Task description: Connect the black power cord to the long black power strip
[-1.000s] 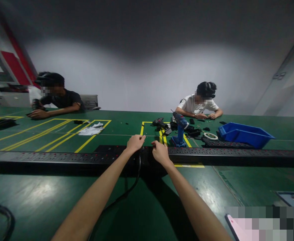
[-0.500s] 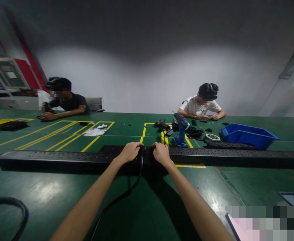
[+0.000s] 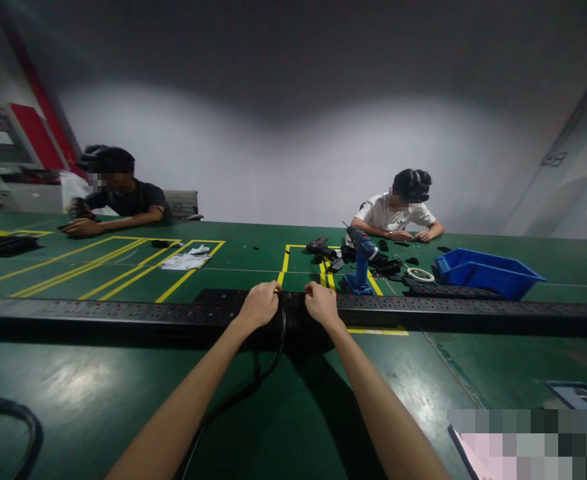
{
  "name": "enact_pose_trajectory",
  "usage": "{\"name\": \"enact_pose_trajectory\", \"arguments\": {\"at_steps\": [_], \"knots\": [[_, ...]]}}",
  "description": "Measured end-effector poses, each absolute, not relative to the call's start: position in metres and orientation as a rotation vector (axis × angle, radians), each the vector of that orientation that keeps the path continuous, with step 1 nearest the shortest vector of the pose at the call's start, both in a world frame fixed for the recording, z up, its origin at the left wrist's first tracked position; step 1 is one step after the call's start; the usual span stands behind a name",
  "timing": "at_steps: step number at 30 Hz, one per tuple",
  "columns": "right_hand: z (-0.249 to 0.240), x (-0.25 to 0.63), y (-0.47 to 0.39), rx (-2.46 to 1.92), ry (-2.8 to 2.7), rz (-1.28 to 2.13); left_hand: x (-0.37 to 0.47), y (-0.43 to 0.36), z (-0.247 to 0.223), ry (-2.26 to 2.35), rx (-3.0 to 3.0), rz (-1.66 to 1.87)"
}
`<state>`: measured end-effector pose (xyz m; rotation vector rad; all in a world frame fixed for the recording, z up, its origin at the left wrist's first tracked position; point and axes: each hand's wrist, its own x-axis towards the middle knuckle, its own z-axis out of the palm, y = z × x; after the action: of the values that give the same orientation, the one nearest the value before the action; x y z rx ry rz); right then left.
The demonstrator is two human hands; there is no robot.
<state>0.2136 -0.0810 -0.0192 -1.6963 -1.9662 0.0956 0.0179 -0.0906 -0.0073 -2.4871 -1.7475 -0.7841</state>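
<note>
A long black power strip (image 3: 438, 305), with rows of sockets and small red marks, lies across the table before me. At its middle, my left hand (image 3: 261, 305) is closed, its fingertips pressed together at the upper end of a black cable (image 3: 283, 327). That cable drops over the strip's near side and runs down between my forearms. A short gap to the right, my right hand (image 3: 322, 305) is also closed, with fingers curled down at the strip's top. Whatever its fingertips hold is hidden in the dark area there.
Beyond the strip stand a blue cordless drill (image 3: 358, 260), a second drill (image 3: 319, 248), a tape roll (image 3: 420, 275) and a blue bin (image 3: 488, 272). White gloves (image 3: 186, 259) lie left. Two people sit across the table. A thick cable (image 3: 33, 433) curves at near left.
The view has turned slightly right, so the surroundings shift left. Both hands stay closed at the middle of the strip, with hardly any movement.
</note>
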Motion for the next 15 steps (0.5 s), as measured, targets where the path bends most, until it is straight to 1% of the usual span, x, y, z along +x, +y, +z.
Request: {"name": "enact_pose_trajectory", "arguments": {"at_steps": [6, 15], "knots": [[-0.0165, 0.2121, -0.0845, -1.708, -2.020, 0.042, 0.0180, -0.0907, -0.0050, -1.803, -2.531, -0.665], [-0.0145, 0.2072, -0.0910, -1.741, -2.084, -0.118, 0.0177, -0.0905, -0.0055, -1.773, -2.522, -0.683]]}}
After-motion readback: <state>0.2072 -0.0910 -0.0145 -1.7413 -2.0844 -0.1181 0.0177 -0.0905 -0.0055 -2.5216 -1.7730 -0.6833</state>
